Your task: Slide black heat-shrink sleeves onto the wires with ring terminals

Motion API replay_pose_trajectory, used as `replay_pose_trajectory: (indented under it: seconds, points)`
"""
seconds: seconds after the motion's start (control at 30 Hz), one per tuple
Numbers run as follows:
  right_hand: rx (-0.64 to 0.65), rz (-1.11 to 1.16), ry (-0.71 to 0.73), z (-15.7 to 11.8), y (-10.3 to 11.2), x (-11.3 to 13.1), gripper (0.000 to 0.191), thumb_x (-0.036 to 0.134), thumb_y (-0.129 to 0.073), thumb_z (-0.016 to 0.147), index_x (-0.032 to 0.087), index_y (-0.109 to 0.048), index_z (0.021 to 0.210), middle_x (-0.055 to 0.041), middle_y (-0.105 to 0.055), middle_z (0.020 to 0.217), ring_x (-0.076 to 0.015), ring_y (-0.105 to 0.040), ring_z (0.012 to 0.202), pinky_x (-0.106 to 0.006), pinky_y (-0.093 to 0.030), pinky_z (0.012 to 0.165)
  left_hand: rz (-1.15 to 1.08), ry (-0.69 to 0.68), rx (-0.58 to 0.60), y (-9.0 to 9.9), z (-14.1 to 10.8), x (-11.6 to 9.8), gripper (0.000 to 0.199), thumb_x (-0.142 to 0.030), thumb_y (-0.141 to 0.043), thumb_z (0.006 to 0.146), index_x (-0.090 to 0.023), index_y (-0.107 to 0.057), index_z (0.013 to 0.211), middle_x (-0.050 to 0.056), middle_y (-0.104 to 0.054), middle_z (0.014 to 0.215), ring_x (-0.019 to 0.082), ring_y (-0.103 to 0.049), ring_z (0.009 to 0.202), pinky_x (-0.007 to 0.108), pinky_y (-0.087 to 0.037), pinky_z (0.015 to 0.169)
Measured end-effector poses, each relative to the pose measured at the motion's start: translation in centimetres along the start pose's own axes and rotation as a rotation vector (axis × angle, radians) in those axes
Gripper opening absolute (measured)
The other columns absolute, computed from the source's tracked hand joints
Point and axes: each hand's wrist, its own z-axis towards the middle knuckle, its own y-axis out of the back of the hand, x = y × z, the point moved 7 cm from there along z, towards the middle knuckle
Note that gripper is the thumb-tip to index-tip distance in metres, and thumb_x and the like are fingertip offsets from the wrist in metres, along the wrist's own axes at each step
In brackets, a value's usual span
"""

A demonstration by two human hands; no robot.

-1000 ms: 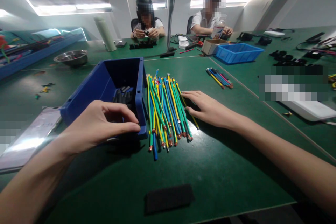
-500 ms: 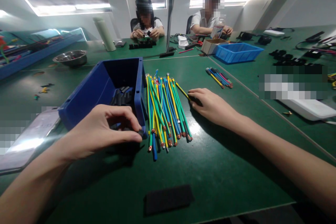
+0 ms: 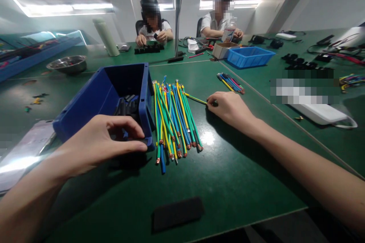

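Observation:
My right hand [image 3: 229, 106] pinches the near end of a yellow-green wire [image 3: 196, 99], whose far end reaches the right side of the wire bundle. Several cut wires [image 3: 173, 121], yellow, green and blue, lie side by side on the green table, with bare copper at their near ends and metal terminals at many far ends. At the front corner of a dark blue bin [image 3: 85, 91], my left hand [image 3: 105, 136] is closed on a short black tube [image 3: 139, 140], mostly hidden by the fingers. More short black tubes [image 3: 127, 107] lie inside that bin.
A black rectangular pad [image 3: 178, 213] lies near the front edge. Further right are a small wire bundle [image 3: 231, 83], a light blue tray [image 3: 251, 57] and a white device [image 3: 316, 108]. A metal bowl [image 3: 68, 64] stands left. Two people sit across the table.
My right hand has turned and drawn the yellow-green wire slightly away from the bundle, laying it flatter across. My left hand stays at the bin corner. The whole view has shifted slightly.

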Motion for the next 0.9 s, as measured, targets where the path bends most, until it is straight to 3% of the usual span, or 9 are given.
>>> replay_pose_trajectory:
  seconds: [0.2,0.4,0.47,0.6,0.67,0.77,0.9]
  points:
    - [-0.092,0.114,-0.003,0.0,1.0,-0.7,0.015,0.017,-0.051,0.089,0.016,-0.065,0.095,-0.008,-0.073,0.084,-0.0205,-0.068,0.077,-0.029,-0.047,0.067,0.036,-0.034,-0.01,0.2,-0.1,-0.1,0.03,-0.053,-0.077,0.069,-0.025,-0.077,0.08,-0.001,-0.074,0.074,0.017,-0.067,0.066,0.021,-0.05,0.056]
    - [-0.261,0.173,0.104,-0.6,3.1,1.7,0.011,0.024,-0.051,0.093,0.017,-0.058,0.098,-0.0055,-0.067,0.077,-0.0192,-0.063,0.07,-0.029,-0.044,0.063,0.068,-0.35,-0.093,0.9,-0.9,-2.1,0.018,-0.045,-0.076,0.075,-0.027,-0.077,0.079,-0.002,-0.076,0.075,0.015,-0.07,0.063,0.018,-0.051,0.053]
    - [-0.32,0.183,0.206,-1.2,3.9,3.1,0.01,0.027,-0.052,0.094,0.019,-0.058,0.095,-0.0024,-0.066,0.073,-0.0158,-0.06,0.062,-0.027,-0.042,0.059,0.107,-0.466,-0.169,1.3,-1.5,-2.8,0.016,-0.044,-0.074,0.079,-0.028,-0.077,0.083,-0.003,-0.076,0.077,0.014,-0.069,0.063,0.019,-0.05,0.051]
    - [-0.369,0.135,0.409,-2.7,5.0,5.3,0.012,0.027,-0.05,0.097,0.02,-0.059,0.094,-0.0008,-0.067,0.072,-0.0113,-0.054,0.052,-0.025,-0.04,0.053,0.3,-0.654,-0.519,2.4,-3.7,-4.1,0.008,-0.038,-0.071,0.085,-0.032,-0.073,0.091,-0.007,-0.075,0.081,0.012,-0.068,0.066,0.022,-0.051,0.059]
    - [-0.385,0.101,0.51,-3.4,5.5,6.1,0.013,0.026,-0.049,0.097,0.02,-0.06,0.093,-0.0007,-0.068,0.072,-0.0113,-0.056,0.053,-0.025,-0.04,0.053,0.39,-0.71,-0.631,2.2,-4.6,-4.6,0.007,-0.035,-0.07,0.088,-0.031,-0.071,0.094,-0.008,-0.075,0.081,0.011,-0.069,0.067,0.023,-0.051,0.061]
    - [-0.428,0.03,0.634,-4.4,6.1,7.2,0.013,0.024,-0.051,0.097,0.02,-0.061,0.09,-0.0004,-0.068,0.07,-0.0114,-0.058,0.055,-0.025,-0.04,0.053,0.473,-0.763,-0.695,1.5,-5.1,-5.3,0.01,-0.034,-0.068,0.09,-0.027,-0.07,0.097,-0.005,-0.075,0.077,0.011,-0.069,0.065,0.022,-0.052,0.06]
    - [-0.474,-0.029,0.708,-4.9,6.4,7.8,0.014,0.024,-0.052,0.096,0.021,-0.063,0.088,0.0004,-0.067,0.066,-0.0108,-0.058,0.054,-0.024,-0.04,0.052,0.564,-0.776,-0.679,0.7,-5.1,-5.8,0.01,-0.033,-0.065,0.092,-0.024,-0.069,0.097,-0.004,-0.073,0.072,0.01,-0.067,0.061,0.022,-0.052,0.058]
